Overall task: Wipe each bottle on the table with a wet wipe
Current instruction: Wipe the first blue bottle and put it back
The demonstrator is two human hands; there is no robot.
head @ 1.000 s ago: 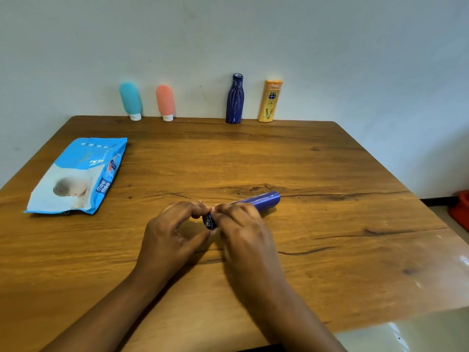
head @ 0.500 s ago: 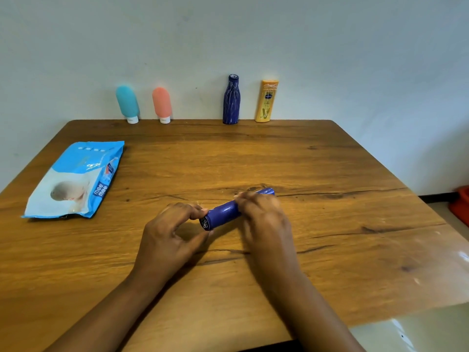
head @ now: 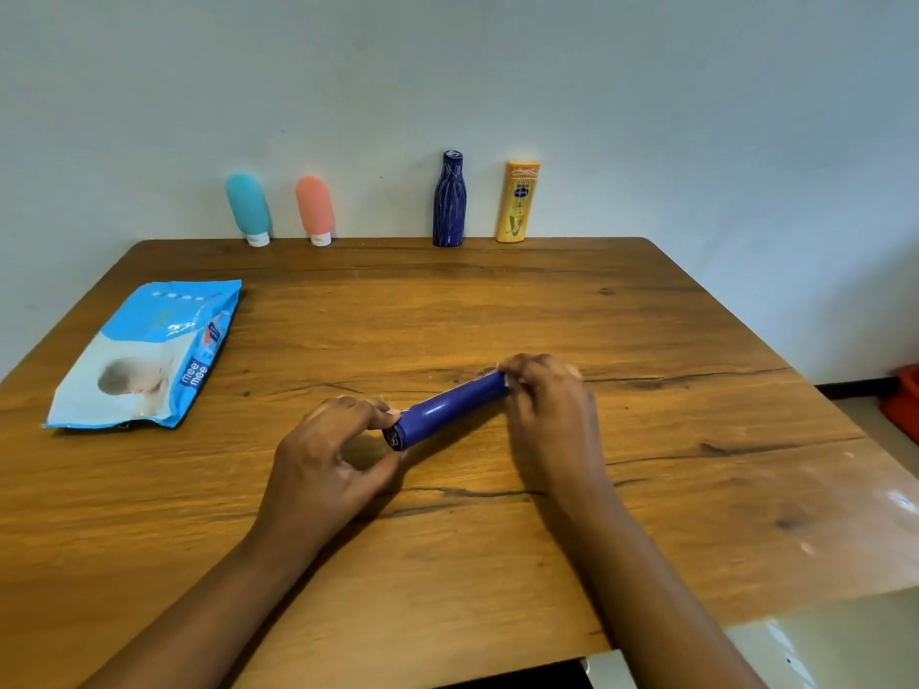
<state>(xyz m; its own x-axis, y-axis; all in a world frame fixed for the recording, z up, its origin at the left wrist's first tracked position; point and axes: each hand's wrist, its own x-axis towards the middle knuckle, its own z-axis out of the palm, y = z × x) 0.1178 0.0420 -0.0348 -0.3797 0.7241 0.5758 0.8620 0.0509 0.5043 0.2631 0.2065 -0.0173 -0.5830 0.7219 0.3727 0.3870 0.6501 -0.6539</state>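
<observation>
A blue cylindrical bottle point(head: 447, 409) lies on its side near the middle of the wooden table point(head: 497, 310). My left hand point(head: 330, 460) pinches its near end between thumb and fingers. My right hand point(head: 549, 410) is curled round its far end; a wipe under those fingers is barely visible as a pale edge. Along the back edge stand a teal tube point(head: 248, 207), a pink tube point(head: 315, 209), a dark blue bottle point(head: 449, 200) and a yellow bottle point(head: 517, 201). A blue pack of wet wipes point(head: 149, 353) lies flat at the left.
A pale wall rises just behind the row of bottles. The table's right edge drops to a light floor, where part of a red object point(head: 902, 400) shows at the far right.
My right hand has slid along the blue bottle from its near end to its far end, uncovering most of the body. The left hand has kept its pinch on the near end.
</observation>
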